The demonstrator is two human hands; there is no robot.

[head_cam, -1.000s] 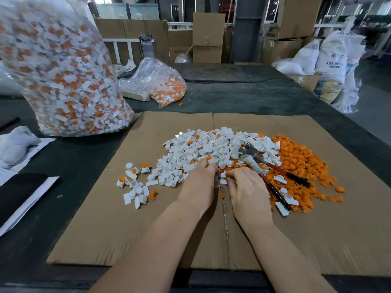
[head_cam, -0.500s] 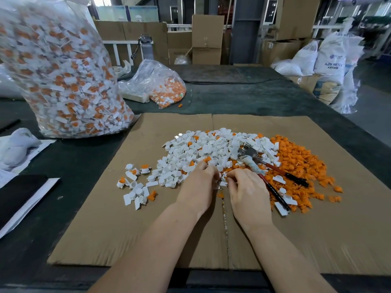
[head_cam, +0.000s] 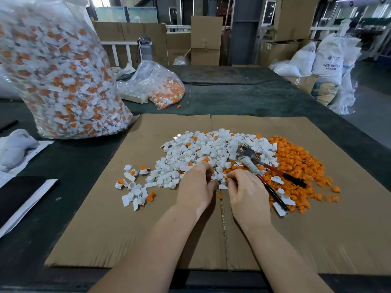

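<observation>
Head view shows little movement over the last second: the left grip (head_cam: 196, 185) and the right grip (head_cam: 247, 193) are kept at the near edge of the white pile (head_cam: 203, 151), with only the fingertips drawn a little closer together than before; both grips are narrow, with fingers curled inward, and a small white piece (head_cam: 221, 182) appears to be pinched between them, though most of it is hidden by the fingers; whether an orange insert sits in it cannot be told. The piles have not been disturbed: the white pile lies just beyond both grips, and the orange pile (head_cam: 296, 163) lies beyond and to the right of the right grip; the pliers (head_cam: 250, 162) are left untouched just past the right grip, with one handle running close beside it; a single orange bit (head_cam: 219, 195) lies on the cardboard (head_cam: 148, 229) directly beneath the gap between the grips. From this it is judged that one piece is being worked apart by hand and has not yet been dropped on either pile, so the sorting has advanced by no full piece; the large bag (head_cam: 59, 81) on the desk (head_cam: 63, 157), far to the left of the left grip, suggests much work is left.
</observation>
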